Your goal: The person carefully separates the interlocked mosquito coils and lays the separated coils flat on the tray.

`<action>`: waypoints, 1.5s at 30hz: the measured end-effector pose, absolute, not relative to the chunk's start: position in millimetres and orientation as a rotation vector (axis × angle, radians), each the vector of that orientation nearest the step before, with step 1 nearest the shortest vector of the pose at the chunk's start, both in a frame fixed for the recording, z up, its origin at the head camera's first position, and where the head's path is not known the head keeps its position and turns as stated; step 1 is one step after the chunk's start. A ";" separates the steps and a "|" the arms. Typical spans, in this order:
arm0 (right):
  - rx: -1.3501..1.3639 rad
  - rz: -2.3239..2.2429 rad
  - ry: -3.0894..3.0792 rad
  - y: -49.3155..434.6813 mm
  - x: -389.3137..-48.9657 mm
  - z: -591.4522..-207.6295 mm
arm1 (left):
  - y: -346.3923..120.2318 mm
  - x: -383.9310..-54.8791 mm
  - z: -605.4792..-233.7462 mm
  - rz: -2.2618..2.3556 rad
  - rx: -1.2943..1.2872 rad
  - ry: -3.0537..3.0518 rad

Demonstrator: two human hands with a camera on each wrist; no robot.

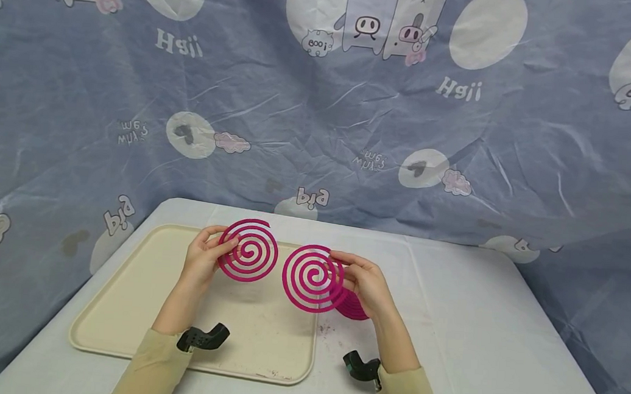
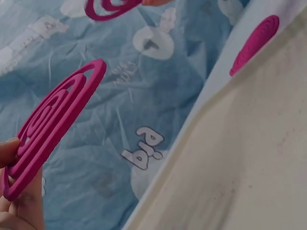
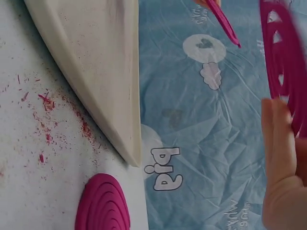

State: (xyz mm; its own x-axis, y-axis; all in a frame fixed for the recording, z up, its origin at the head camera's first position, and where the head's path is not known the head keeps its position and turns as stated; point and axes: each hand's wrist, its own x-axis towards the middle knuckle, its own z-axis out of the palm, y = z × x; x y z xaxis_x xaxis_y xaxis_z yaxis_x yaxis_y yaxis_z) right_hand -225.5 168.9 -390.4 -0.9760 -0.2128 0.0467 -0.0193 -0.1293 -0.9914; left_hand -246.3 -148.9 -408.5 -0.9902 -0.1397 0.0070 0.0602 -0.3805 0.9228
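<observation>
My left hand (image 1: 205,255) pinches a magenta mosquito coil (image 1: 256,270) by its left edge, thumb in front and fingers behind. The coil is held up over the tray, its spiral gaps showing. To the right, my right hand (image 1: 367,283) grips a second magenta mosquito coil (image 1: 299,303) at its right side. Both coils are raised and apart from each other. On the white table, partly hidden behind my right hand, lies another piece, a dense magenta coil (image 3: 103,206) with its rings close together. In the left wrist view that resting coil (image 2: 256,44) appears beyond the tray's edge.
A cream tray (image 1: 133,294) with a raised rim lies on the left of the white table (image 1: 481,343). Magenta crumbs (image 3: 48,105) are scattered on the table beside the tray. A blue patterned cloth (image 1: 321,118) hangs behind. Each wrist wears a black camera mount (image 1: 203,337).
</observation>
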 end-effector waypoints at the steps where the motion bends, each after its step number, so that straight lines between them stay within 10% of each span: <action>1: -0.289 -2.229 1.975 168.5 -227.6 -392.7 | -150.3 -247.5 -411.2 -2.517 0.125 -1.675; 22: -0.513 -2.009 2.139 161.6 -262.7 -446.0 | -171.7 -269.2 -457.9 -2.474 0.254 -1.806; 45: -0.177 -1.845 2.598 148.7 -274.2 -469.4 | -166.5 -272.0 -474.5 -1.752 0.345 -2.278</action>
State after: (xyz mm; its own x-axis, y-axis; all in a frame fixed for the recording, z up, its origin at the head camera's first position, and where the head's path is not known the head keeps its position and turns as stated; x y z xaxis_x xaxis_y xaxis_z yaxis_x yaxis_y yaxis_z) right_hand -274.2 148.7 -469.4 -0.9926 -0.0617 0.1045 -0.1190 0.3256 -0.9380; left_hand -272.0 -166.5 -474.5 -0.9415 -0.3331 0.0505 -0.0366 0.2503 0.9675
